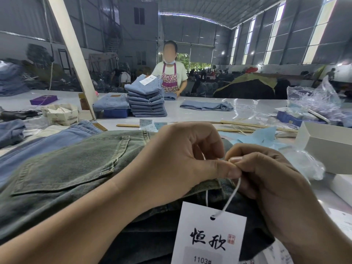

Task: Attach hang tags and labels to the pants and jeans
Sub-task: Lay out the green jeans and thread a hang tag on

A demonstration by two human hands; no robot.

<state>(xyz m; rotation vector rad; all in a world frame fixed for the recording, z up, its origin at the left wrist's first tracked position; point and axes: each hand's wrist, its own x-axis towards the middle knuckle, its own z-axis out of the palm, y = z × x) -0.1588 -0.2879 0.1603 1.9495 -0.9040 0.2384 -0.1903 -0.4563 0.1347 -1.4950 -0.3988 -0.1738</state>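
A white hang tag is lying on the green-grey jeans at the near edge of the table, printed side up. A white string is running from the tag's hole up to where the two hands are meeting. The left hand is pinching the string between thumb and curled fingers, and the right hand is pinching it too, thumb tip against the left thumb. Both hands are hovering just above the waistband. Blue jeans are lying beside the green-grey pair on the left. A white box is sitting to the right, near blue paper and wooden strips. Farther across the table a stack of folded jeans is standing, with a tag on top. A person in a floral apron is standing behind it, handling another folded pair
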